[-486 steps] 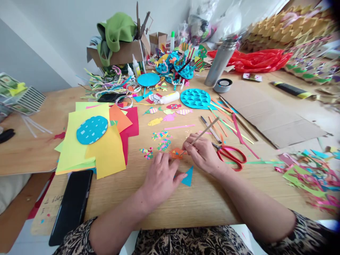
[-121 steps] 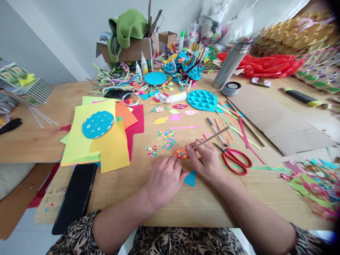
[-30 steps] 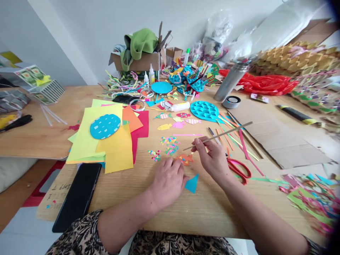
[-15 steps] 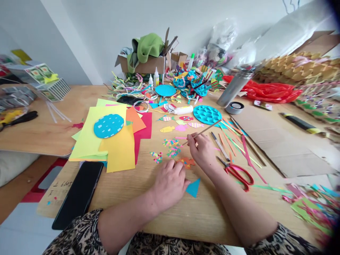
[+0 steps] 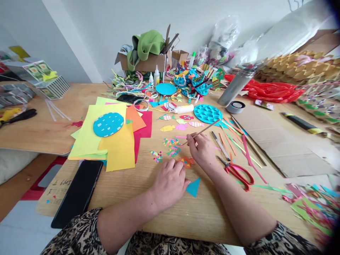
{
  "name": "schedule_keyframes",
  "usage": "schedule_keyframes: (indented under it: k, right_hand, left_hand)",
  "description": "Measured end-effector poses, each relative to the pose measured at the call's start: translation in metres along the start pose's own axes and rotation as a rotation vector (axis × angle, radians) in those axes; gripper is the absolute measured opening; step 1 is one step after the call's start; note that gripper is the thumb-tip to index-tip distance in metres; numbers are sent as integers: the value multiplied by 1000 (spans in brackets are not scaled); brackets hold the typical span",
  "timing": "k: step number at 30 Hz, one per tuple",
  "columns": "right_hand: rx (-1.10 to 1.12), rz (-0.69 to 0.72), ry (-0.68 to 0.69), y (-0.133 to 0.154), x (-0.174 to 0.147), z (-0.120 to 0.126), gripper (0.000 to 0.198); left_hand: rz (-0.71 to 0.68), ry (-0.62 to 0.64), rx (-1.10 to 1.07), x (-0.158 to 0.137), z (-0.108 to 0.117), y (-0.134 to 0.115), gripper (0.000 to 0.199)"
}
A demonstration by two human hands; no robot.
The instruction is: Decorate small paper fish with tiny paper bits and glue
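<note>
My right hand [image 5: 202, 148] pinches a thin wooden stick [image 5: 205, 129], its lower tip close to a heap of small coloured paper bits [image 5: 174, 151]. Just left of it, my left hand [image 5: 168, 182] lies palm down on the table, fingers bent and a little apart. Its fingertips touch or nearly touch the left edge of an orange paper fish [image 5: 188, 162] with coloured pieces on it. By the left thumb lies a blue paper triangle [image 5: 193, 187]. Several finished-looking paper fish, among them a yellow fish [image 5: 167, 128], lie beyond the hands.
Red-handled scissors [image 5: 237, 173], a pen [image 5: 220, 146] and paper strips lie to the right, beside flat cardboard [image 5: 284, 141]. Coloured sheets [image 5: 120, 152] and a black phone [image 5: 78, 194] are at left. A glue bottle [image 5: 183, 108], blue disc [image 5: 208, 114] and metal flask [image 5: 236, 86] stand or lie behind.
Both hands and the stick stay almost in the same place. The whole view has shifted very slightly.
</note>
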State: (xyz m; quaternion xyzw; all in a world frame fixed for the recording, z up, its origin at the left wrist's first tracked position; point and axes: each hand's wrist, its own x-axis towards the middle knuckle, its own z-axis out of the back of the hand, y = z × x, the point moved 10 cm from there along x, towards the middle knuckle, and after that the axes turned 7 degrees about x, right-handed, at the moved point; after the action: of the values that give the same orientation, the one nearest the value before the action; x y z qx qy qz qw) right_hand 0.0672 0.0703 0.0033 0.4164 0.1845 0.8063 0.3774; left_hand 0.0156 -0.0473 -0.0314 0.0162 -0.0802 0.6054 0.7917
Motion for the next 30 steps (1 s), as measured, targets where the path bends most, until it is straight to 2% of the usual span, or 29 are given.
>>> schedule_keyframes:
  k: [5, 12, 19, 24, 30]
  right_hand:
    - [6, 8, 2, 0, 0, 0, 32]
    - [1, 23, -49, 3, 1, 13, 35]
    - [65, -28, -74, 1, 3, 25, 33]
    - [84, -18, -30, 5, 1, 28, 34]
    - [112, 10, -6, 10, -19, 41, 30]
  left_hand:
    - [-6, 8, -6, 0, 2, 0, 29]
    - [-5, 15, -2, 0, 2, 0, 30]
    - [-8, 28, -6, 0, 2, 0, 32]
    - [-9, 20, -3, 0, 4, 1, 32]
    - [-27, 14, 8, -1, 4, -1, 34]
